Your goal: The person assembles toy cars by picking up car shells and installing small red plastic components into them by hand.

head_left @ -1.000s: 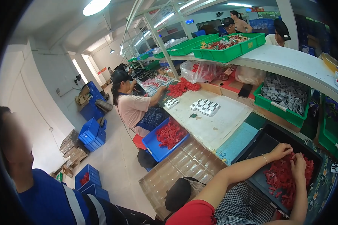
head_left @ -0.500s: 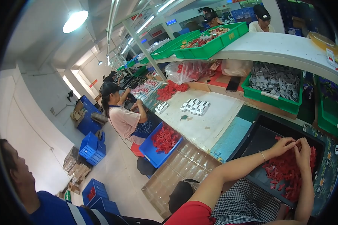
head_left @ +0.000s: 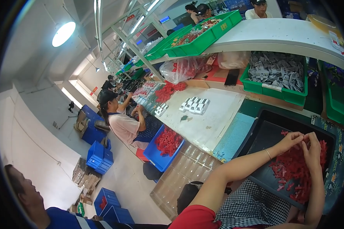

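Inside black tray [head_left: 264, 139], red pieces [head_left: 293, 165] (loose)

Worn are a red sleeve [head_left: 196, 219], a thin bracelet [head_left: 268, 154] and black-and-white checked cloth [head_left: 252, 205], probably an apron.

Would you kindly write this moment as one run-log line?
left hand and right hand: fingertips close together | below hands: red parts, in black tray | grip: any held piece too small to tell

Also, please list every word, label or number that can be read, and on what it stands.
No text can be read.
Yellow marks on upper green bin: too blurred.
White label on lower green bin: too small.
Red signs, blue sign: too small.
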A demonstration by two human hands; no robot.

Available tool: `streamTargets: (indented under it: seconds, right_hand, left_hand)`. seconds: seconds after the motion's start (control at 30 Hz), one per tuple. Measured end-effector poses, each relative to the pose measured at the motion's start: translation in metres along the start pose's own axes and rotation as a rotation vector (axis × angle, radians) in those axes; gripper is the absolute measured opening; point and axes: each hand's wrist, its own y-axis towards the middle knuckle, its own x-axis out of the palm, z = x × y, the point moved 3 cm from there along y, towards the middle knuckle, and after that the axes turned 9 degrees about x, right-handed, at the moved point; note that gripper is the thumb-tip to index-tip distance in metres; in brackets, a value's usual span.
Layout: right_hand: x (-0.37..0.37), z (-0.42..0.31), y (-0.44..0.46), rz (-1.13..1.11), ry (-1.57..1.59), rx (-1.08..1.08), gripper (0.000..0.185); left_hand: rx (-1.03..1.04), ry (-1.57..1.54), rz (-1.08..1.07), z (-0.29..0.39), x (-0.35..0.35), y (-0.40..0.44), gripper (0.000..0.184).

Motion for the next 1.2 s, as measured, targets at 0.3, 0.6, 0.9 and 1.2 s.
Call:
streamTargets:
  seconds: [0.3, 0.6, 0.9, 1.2]
  right_hand:
    - [0.005, 0.007, 0.001, -0.009, -0.124, -0.009, 0.021]
    - [0.008, 0.008, -0.001, -0.072, -0.064, 0.063, 0.018]
    - [0.006, 0.010, 0.001, 0.015, -0.100, -0.019, 0.017]
    - [0.010, 0.010, -0.002, -0.059, -0.076, 0.036, 0.016]
  left_hand:
    - [0.005, -0.001, 0.048, -0.012, -0.003, 0.002, 0.031]
    - [0.030, 0.238, 0.056, -0.026, -0.019, 0.005, 0.027]
    - [0.190, 0.080, 0.086, -0.002, 0.001, 0.003, 0.021]
    - [0.058, 0.226, 0.025, -0.023, -0.016, 0.006, 0.024]
